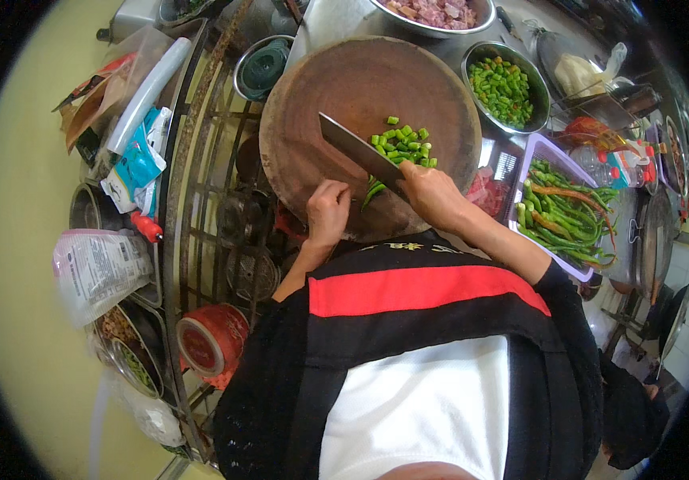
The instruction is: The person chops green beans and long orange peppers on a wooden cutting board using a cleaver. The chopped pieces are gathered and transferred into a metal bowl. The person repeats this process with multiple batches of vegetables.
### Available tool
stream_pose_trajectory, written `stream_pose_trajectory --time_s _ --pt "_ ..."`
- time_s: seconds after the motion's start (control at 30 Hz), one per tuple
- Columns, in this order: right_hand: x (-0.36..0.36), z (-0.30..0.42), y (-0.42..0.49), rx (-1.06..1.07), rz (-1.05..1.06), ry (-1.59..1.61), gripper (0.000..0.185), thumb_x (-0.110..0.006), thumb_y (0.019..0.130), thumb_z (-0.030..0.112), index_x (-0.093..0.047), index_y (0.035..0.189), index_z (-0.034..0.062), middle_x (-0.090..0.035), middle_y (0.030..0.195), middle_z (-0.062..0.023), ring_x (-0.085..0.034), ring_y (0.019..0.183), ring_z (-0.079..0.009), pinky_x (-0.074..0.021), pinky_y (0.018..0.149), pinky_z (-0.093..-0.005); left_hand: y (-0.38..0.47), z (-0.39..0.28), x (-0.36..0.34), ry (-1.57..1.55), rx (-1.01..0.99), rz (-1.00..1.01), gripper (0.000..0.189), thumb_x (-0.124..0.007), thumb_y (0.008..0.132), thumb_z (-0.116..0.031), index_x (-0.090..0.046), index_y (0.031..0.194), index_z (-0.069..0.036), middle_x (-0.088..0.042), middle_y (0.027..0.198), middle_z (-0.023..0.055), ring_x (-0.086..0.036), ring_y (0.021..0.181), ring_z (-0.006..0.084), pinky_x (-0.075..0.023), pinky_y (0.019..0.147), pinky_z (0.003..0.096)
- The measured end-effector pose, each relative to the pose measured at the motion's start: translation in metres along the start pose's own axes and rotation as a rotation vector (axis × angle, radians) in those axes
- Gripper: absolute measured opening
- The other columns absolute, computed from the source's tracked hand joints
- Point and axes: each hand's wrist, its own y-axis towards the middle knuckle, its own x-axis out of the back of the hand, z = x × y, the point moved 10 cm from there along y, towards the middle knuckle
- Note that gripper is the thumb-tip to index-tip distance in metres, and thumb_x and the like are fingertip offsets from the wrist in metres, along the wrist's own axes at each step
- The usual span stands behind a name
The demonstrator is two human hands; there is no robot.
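My right hand (435, 193) grips a broad-bladed kitchen knife (359, 150), its blade slanting away to the left over a round wooden chopping block (332, 78). Short cut pieces of green chili pepper (405, 146) lie on the block just beyond the blade. A narrow uncut length of green pepper (372, 193) shows on the near side of the knife, close to the handle. At the block's near left edge my left hand (327, 211) is curled with its fingers folded in. Nothing shows in it, and it is apart from the blade.
A metal bowl of chopped green peppers (500, 90) and a bowl of raw meat chunks (434, 12) stand past the block. Whole peppers (566, 216) fill a lilac plastic basket (530, 144) at right. A metal rack (200, 198) runs along the left. Another person (635, 408) is low right.
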Motion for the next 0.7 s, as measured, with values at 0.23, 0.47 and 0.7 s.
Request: stream_pose_trajectory --time_s 0.23,0.47,0.7 --pt "-0.023 0.003 0.042 -0.018 -0.054 0.065 0.014 -0.053 0.088 0.014 -0.047 0.093 0.0011 -0.062 0.077 -0.0267 -0.059 0.077 -0.0476 -0.0446 0.066 -0.0552 -0.017 -0.012 -0.032 0.05 -0.137 0.148 0.008 -0.067 0.069 -0.001 -0.064 0.077 0.0 -0.059 0.082 0.0166 -0.06 0.079 0.0369 -0.0494 0.069 0.0431" --pt "-0.014 0.01 0.026 0.072 -0.062 0.082 0.017 -0.055 0.088 0.015 -0.046 0.092 0.0003 -0.061 0.08 -0.0271 -0.059 0.077 -0.0468 -0.0454 0.065 -0.0536 -0.017 -0.004 -0.034 0.059 -0.044 0.124 0.009 -0.065 0.07 -0.001 -0.067 0.079 -0.002 -0.06 0.081 0.0171 -0.06 0.078 0.0371 -0.0502 0.069 0.0431" --pt "-0.026 -0.017 0.04 -0.093 -0.132 0.184 0.02 -0.058 0.085 0.017 -0.049 0.089 -0.0012 -0.06 0.078 -0.0297 -0.059 0.08 -0.0479 -0.0463 0.068 -0.0533 -0.012 -0.012 -0.04 0.081 -0.123 0.2 0.01 -0.064 0.073 0.0 -0.065 0.083 -0.002 -0.059 0.079 0.0153 -0.06 0.078 0.037 -0.0497 0.069 0.0422"
